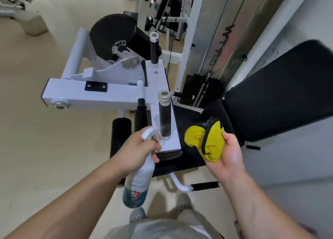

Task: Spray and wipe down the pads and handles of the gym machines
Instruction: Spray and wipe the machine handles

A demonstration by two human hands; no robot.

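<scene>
The white gym machine (100, 93) is spreading across the floor, with its upright near handle (164, 118) standing on the corner of the frame. To the right of that near handle the big black back pad (281, 94) is filling the side of the view. Beyond the near handle and to its right, the weight stack (201, 91) is sitting under its cables. Lower left of the near handle a black roller pad (119, 136) is hanging. The spray bottle (138, 183) is angling up from below, its nozzle just beside the near handle's base, with a faint mist showing against the grip. The left hand (138, 148) is gripping the bottle's neck, fingers curling at the trigger. Right of the near handle, well apart from it, the right hand (228, 154) is clutching a bunched yellow cloth (203, 139)
</scene>
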